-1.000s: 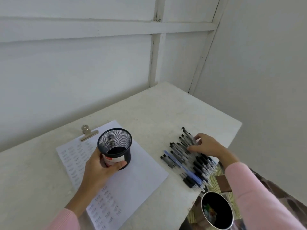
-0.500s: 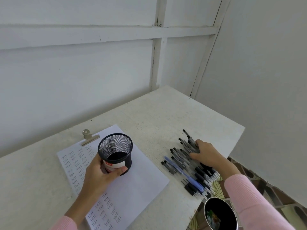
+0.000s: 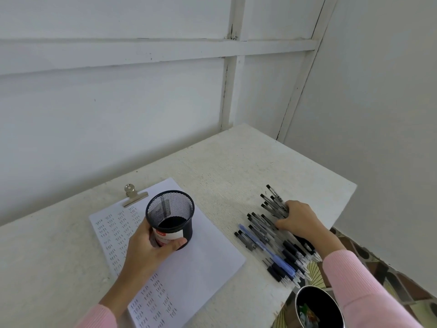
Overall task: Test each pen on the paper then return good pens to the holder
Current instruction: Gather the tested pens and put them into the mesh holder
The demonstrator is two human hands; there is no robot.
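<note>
The left hand [image 3: 151, 247] is clamped round the near side of the black mesh pen holder [image 3: 170, 216], thumb across the front and fingers behind. It keeps the cup steady over the middle of the paper [image 3: 208, 254]. I cannot tell whether the base rests on the sheet or is just off it. I see no pens standing in it, so my guess is that it is held ready, mouth up, to take the ones that pass.

To the right the pens [image 3: 267, 242] lie in a loose heap on the bench [image 3: 236, 162], close to its near right edge, mostly black-capped with a blue pen [image 3: 280, 262] among them. The right hand [image 3: 300, 221] sits on the far end of the heap. Its fingers are curled over a bunch and its thumb is tucked against their left side, which looks like gathering or picking out the next pen to try. Whether any pen has left the bench I can't make out.

The paper is pinned at its far corner by a metal bulldog clip [image 3: 133, 195], presumably so it stays put under scribbling. Rows of small dark marks run down its left side and near end, too small to read. The holder carries a white label [image 3: 169, 235] with a red patch, its print blurred. Below the bench edge, near right, stands a dark metal-rimmed bin [image 3: 319, 306] with scraps inside, handy for rejects, I'd judge.
</note>
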